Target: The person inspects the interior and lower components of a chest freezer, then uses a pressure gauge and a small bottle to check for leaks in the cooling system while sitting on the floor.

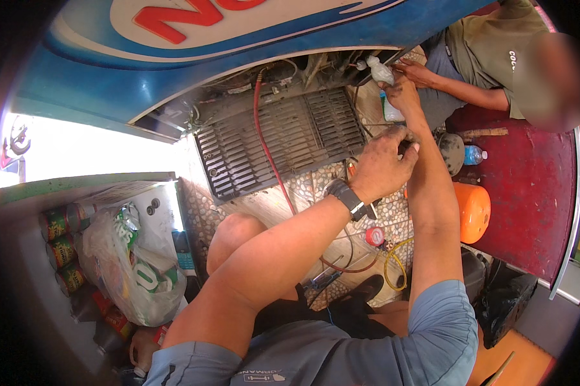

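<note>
My left hand [388,164], with a black watch on its wrist, is closed beside my right forearm. Its fingers curl round something dark that I cannot make out. Farther off, my right hand [402,96] reaches under the blue machine panel [103,77], its fingers closed at the lower end of a white plastic bundle [379,69]. Another person's hand [415,74] is right beside it. A red hose [264,138] runs from the machine across a dark slatted grille [280,141]. Below my left hand lies a red round gauge [375,236] with a yellow hose [393,270].
On the right, a person sits by a dark red surface [515,193]. An orange stool [473,212], a blue-capped bottle [475,155] and a black bag [505,309] stand near my right arm. At left, an open cabinet holds cans [61,251] and a plastic bag [132,270].
</note>
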A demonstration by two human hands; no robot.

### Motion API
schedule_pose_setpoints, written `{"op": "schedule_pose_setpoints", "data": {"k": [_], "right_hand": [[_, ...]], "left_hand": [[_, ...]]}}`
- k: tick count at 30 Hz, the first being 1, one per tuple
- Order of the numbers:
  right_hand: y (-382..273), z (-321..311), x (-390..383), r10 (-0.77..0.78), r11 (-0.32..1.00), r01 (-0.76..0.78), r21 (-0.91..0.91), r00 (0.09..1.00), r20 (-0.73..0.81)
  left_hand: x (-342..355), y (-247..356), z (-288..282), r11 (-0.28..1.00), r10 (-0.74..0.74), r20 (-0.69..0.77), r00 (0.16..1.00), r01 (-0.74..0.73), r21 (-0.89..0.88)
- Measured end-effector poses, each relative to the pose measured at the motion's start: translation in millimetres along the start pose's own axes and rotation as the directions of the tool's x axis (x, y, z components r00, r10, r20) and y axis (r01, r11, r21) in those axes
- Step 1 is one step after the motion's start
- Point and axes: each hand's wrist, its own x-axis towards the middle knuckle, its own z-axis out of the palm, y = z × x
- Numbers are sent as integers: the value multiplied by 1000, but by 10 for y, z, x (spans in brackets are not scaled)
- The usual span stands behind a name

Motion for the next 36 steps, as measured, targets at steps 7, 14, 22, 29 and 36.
{"op": "schedule_pose_setpoints", "data": {"k": [7, 14, 22, 29, 36], "right_hand": [[32, -16, -10, -2, 1000, 2, -2, 1000, -7], [-84, -18, -1, 66, 998, -65, -20, 996, 57], [-172, -137, -28, 62, 997, -58, -43, 993, 96], [-323, -257, -81, 151, 988, -148, -36, 982, 115], [-280, -217, -43, 150, 989, -150, -3, 985, 83]], "left_hand": [[11, -21, 20, 1000, -6, -4, 1000, 6, -1], [15, -17, -33, 1000, -11, -13, 1000, 11, -3], [18, -20, -24, 1000, 15, -8, 1000, -15, 21], [12, -33, 0, 1000, 10, -12, 1000, -10, 11], [24, 22, -17, 1000, 0, -10, 1000, 0, 8]]}}
